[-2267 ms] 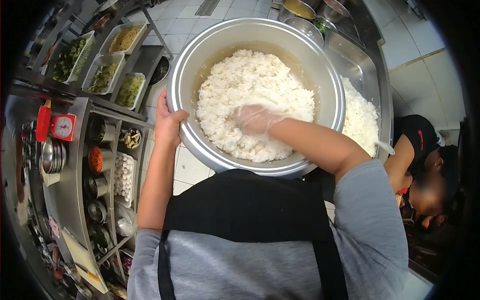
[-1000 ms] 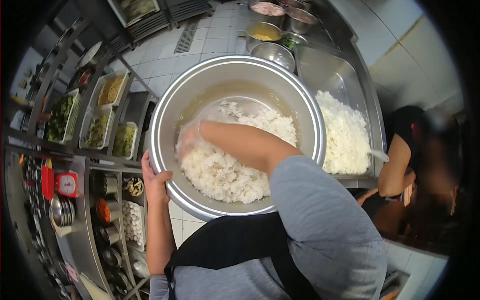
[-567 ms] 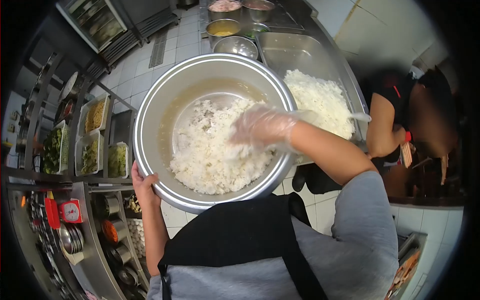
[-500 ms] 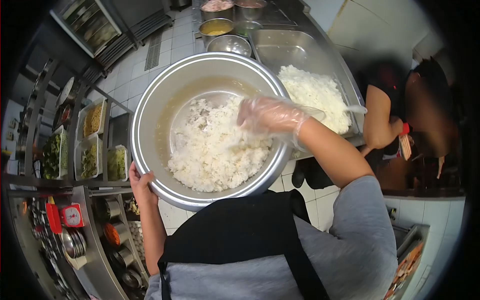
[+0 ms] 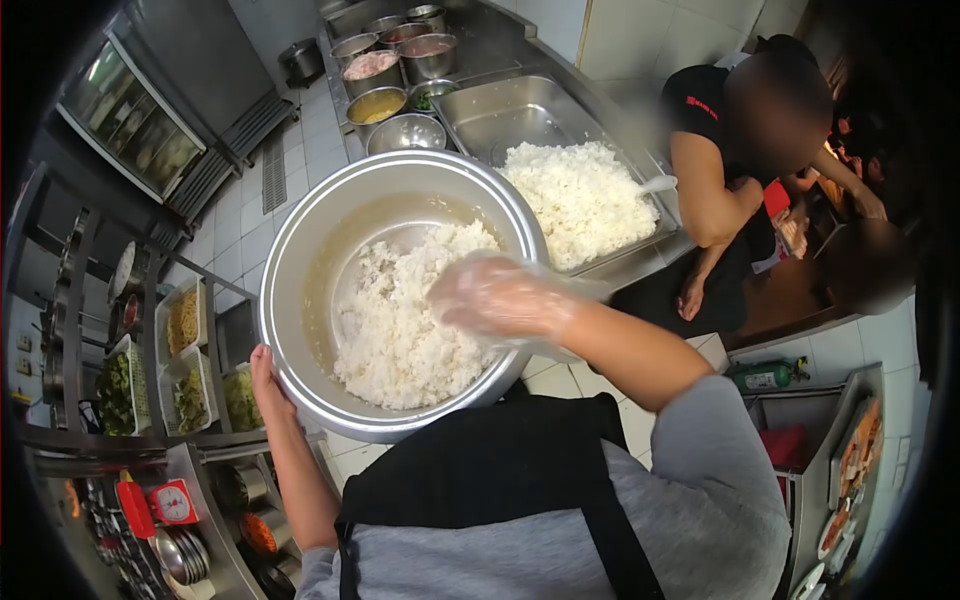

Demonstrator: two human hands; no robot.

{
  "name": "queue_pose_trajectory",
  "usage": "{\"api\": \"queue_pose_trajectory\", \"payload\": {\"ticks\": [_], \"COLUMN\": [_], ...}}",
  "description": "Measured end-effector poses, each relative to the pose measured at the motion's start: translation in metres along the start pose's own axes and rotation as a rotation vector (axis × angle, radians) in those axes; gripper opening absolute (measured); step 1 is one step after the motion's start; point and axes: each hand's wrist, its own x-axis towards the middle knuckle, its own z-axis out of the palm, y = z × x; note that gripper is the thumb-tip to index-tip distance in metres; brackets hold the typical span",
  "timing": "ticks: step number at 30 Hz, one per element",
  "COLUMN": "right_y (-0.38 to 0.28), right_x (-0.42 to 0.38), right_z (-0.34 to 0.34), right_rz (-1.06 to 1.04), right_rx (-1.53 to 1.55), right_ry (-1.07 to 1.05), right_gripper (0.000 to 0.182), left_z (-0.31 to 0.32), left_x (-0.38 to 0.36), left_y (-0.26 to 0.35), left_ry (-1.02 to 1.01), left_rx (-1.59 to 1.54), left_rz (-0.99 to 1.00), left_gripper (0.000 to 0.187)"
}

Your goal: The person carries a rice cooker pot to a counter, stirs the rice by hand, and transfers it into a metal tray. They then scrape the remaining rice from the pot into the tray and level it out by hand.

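Observation:
A large round metal pot (image 5: 300,260) is tilted towards me, with a heap of cooked white rice (image 5: 400,350) on its bottom and lower wall. My left hand (image 5: 268,385) is bare and holds the pot's left side near the rim, partly hidden by it. My right hand (image 5: 500,298), in a clear plastic glove, is at the right part of the rice. Motion blurs its fingers, so their closing cannot be made out. Beyond the pot, a rectangular steel tray (image 5: 500,110) carries another mound of rice (image 5: 580,200), with a pale handle (image 5: 657,184) sticking out.
Several metal containers stand behind the pot, one with yellow contents (image 5: 378,106), beside an upturned-looking metal bowl (image 5: 406,133). Shelves with vegetable baskets (image 5: 188,400) and a red scale (image 5: 172,502) are at the left. Another person (image 5: 705,180) in black leans near the tray's right side.
My view has shifted right, bringing the other person into sight. My gloved right hand has moved down and towards me over the rice. My left hand stays at the pot's side.

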Motion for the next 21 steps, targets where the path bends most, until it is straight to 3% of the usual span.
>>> {"api": "queue_pose_trajectory", "payload": {"ticks": [1,3,6,10,12,13,15,16,19,21], "right_y": [0.002,-0.010,0.007,0.046,0.042,0.054,0.088,0.064,0.076,0.049], "right_x": [-0.012,-0.040,-0.064,-0.061,-0.053,-0.057,-0.063,-0.065,-0.051,-0.032], "right_z": [-0.012,-0.025,0.000,0.049,0.050,0.063,0.090,0.061,0.072,0.019], "right_rz": [0.034,0.367,0.606,0.733,0.771,0.801,0.846,0.886,0.733,0.676], "right_rx": [0.040,0.122,0.084,0.433,0.802,0.802,0.786,0.689,1.014,1.122], "right_ry": [0.137,0.348,0.620,0.721,0.786,0.772,0.698,0.593,0.660,0.616], "right_gripper": [0.037,0.033,0.040,0.048,0.049,0.050,0.050,0.049,0.049,0.055], "left_z": [0.003,0.000,0.000,0.021,0.013,0.014,0.054,0.064,0.060,0.089], "left_x": [0.004,0.006,0.007,0.001,0.006,0.007,-0.011,-0.012,0.007,-0.003], "left_y": [0.003,0.001,0.001,0.017,0.023,0.022,0.067,0.087,0.159,0.211], "left_ry": [-0.031,-0.023,-0.012,-0.035,-0.043,-0.049,-0.068,-0.045,-0.124,-0.075], "left_rx": [0.011,0.061,0.028,0.176,0.263,0.303,0.389,0.479,0.637,0.723], "left_rz": [0.000,0.009,-0.048,-0.089,0.021,0.069,0.164,0.227,0.344,0.344], "left_gripper": [0.023,0.023,0.024,0.025,0.027,0.029,0.032,0.035,0.037,0.035]}}
